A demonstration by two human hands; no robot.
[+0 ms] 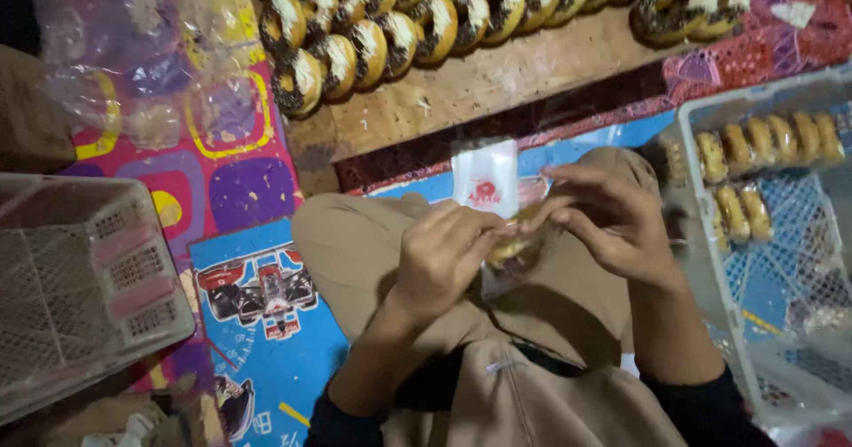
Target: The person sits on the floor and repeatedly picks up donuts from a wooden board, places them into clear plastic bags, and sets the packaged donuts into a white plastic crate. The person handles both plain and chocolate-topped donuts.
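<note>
Tan trousers [373, 252], blue race-car mat [266, 340], white crate [754, 269], golden brown pastries [399, 30]

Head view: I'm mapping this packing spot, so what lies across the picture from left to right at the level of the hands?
Grey basket → left hand → clear wrapper → right hand → white crate of wrapped pastries.

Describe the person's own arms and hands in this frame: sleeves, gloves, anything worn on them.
Both hands are bare: the left hand and right hand have no gloves, and no rings or watch can be made out. The forearms are uncovered up to dark, seemingly black sleeves pushed up near the elbows at the bottom of the view. No markings show on the sleeves.
</note>
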